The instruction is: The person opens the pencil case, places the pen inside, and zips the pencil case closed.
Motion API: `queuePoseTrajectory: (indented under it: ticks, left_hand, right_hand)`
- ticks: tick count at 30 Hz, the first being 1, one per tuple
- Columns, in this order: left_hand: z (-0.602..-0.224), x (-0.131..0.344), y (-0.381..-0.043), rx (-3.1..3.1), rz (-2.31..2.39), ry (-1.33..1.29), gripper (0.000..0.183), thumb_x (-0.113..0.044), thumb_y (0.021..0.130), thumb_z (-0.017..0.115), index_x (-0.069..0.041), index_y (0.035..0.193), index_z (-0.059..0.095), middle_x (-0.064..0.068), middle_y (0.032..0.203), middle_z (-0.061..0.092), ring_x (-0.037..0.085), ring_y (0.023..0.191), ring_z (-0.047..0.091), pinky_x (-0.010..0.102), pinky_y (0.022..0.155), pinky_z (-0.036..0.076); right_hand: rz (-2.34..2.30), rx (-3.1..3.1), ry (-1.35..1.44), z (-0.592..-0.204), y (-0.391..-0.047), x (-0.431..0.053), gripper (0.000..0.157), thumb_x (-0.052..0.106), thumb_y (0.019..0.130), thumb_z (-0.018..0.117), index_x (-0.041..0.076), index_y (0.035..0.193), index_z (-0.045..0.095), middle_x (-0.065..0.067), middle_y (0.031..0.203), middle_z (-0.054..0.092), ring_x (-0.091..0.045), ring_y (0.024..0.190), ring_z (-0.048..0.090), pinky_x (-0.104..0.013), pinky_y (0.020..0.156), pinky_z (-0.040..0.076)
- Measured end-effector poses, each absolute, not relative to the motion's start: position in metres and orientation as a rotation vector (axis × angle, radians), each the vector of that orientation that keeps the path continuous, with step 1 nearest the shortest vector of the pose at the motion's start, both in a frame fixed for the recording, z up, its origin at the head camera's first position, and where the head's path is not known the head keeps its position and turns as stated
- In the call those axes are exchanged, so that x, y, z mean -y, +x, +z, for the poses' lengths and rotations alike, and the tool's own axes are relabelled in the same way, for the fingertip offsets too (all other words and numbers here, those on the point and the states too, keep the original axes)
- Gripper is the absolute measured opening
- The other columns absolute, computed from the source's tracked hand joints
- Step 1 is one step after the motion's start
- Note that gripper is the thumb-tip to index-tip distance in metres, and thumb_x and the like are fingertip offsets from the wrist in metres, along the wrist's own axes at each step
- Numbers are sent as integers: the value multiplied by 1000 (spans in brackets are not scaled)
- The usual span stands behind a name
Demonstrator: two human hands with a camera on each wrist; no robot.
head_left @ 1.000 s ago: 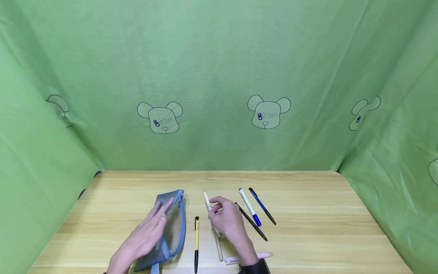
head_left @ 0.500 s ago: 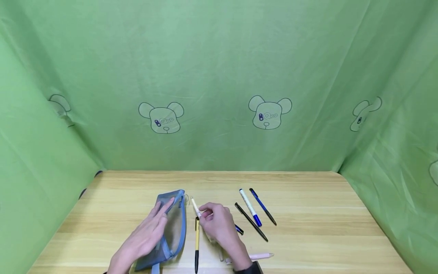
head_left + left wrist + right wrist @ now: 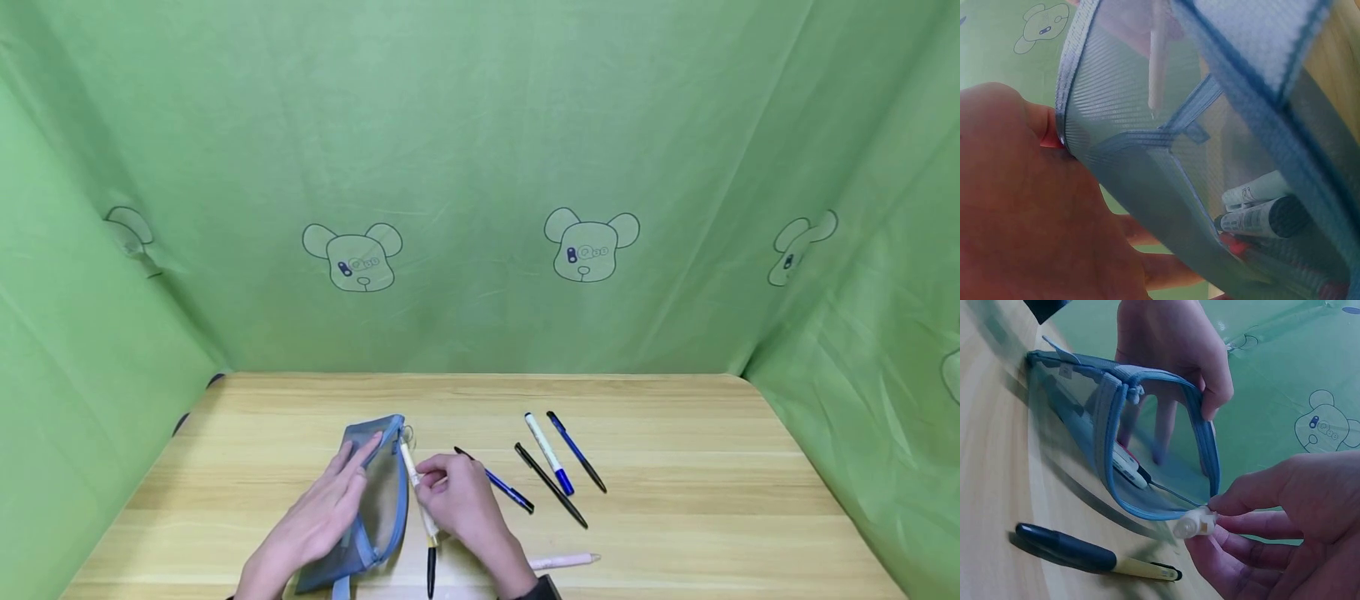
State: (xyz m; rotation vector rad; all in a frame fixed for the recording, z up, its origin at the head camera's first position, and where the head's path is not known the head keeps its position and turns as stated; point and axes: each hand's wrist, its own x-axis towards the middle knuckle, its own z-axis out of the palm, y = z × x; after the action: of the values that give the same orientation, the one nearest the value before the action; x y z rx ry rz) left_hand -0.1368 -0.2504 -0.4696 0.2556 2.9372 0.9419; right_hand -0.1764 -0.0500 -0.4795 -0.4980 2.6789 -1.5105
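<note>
A blue mesh pencil case [image 3: 390,500] lies at the left of the table with its zipped mouth gaping to the right. My left hand [image 3: 322,508] holds its upper edge, the thumb over the rim and the fingers along the outside. Inside, the left wrist view shows a white marker [image 3: 1254,219] and a red-tipped pen [image 3: 1238,244]. My right hand [image 3: 461,500] pinches a white pen [image 3: 411,467], whose tip points into the mouth of the case. Just below the white pen lies a yellow pen with a black grip [image 3: 431,571], partly covered in the head view.
Right of my right hand lie a blue and black pen [image 3: 510,493], a black pen [image 3: 551,485], a white marker with a blue cap [image 3: 550,454] and another blue pen [image 3: 576,452]. A pale pink pen [image 3: 566,561] is near the front. Green cloth [image 3: 480,317] walls the table.
My right hand has picked up the white pen and carried it left to the mouth of the pencil case. The blue and black pen beneath it is now uncovered. My left hand stays put.
</note>
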Motion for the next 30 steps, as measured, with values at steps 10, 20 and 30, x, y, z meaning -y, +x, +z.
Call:
queuePoseTrajectory:
  ticks: [10, 20, 30]
  left_hand:
    - [-468, 250, -137, -2921, 939, 263, 50, -30, 110, 19, -17, 158, 24, 31, 155, 21, 45, 141, 22, 69, 98, 38]
    - [-466, 250, -136, -2908, 942, 241, 50, -29, 110, 20, -18, 158, 24, 32, 156, 20, 45, 141, 21, 70, 97, 38]
    - [-466, 250, -138, -2906, 945, 233, 50, -29, 109, 20, -20, 158, 25, 30, 156, 21, 43, 142, 21, 67, 98, 40]
  right_hand:
    - [-1617, -2599, -492, -488, -178, 59, 20, 1, 77, 72, -1, 96, 77, 1, 74, 71, -2, 60, 64, -17, 56, 57]
    - [-1809, -2380, -397, -487, -177, 68, 27, -2, 79, 73, -5, 106, 73, -5, 77, 71, -9, 57, 66, -19, 44, 56]
    - [-1911, -2210, -402, -485, -175, 72, 30, -6, 85, 69, -5, 114, 69, -16, 91, 74, -22, 74, 72, -26, 57, 62]
